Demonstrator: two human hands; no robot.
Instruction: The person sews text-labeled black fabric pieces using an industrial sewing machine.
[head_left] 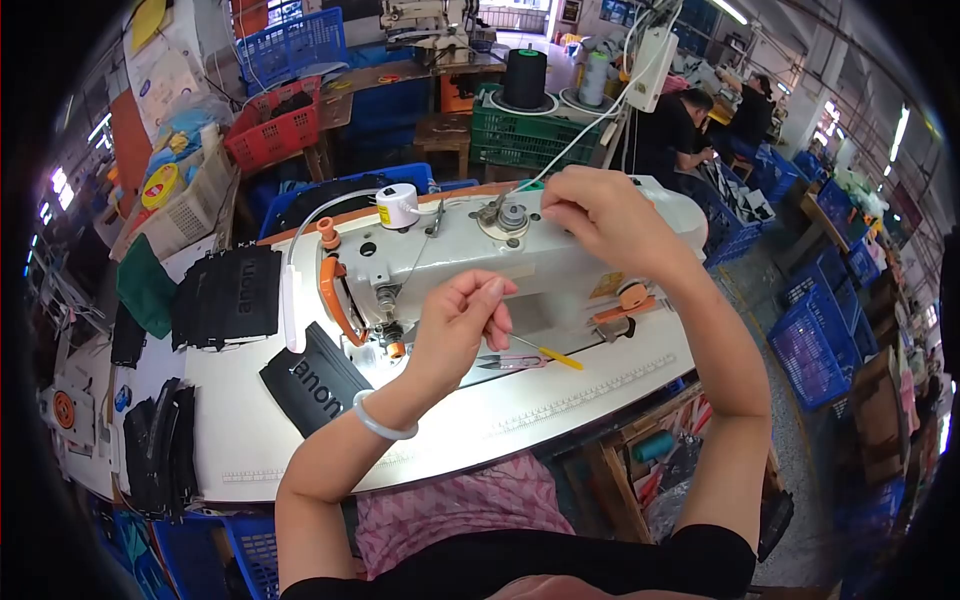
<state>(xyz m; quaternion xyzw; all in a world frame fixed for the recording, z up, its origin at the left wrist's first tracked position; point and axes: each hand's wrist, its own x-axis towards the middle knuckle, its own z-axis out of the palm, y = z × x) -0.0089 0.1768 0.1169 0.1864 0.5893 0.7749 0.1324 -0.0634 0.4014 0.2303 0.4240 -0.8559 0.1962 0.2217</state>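
Note:
A white industrial sewing machine (460,255) lies across the table in front of me. My left hand (465,315) is in front of the machine's arm, its fingers pinched together; what they hold, if anything, is too small to make out. Above the machine's top, right of the metal thread guide (513,215), my right hand (600,215) is closed with fingers bent down, and its fingertips are partly hidden. A black fabric piece (318,380) with "anon" lettering rests left of my left forearm, near the needle area. Thread snips (515,362) and a yellow-handled tool (560,357) lie below my left hand.
Black fabric pieces (228,300) and a dark stack (162,450) lie at the left. Ruler markings (585,393) run along the table's front. Behind the machine, a black thread cone (525,78) stands above a green crate (530,135). Two people work at the back right.

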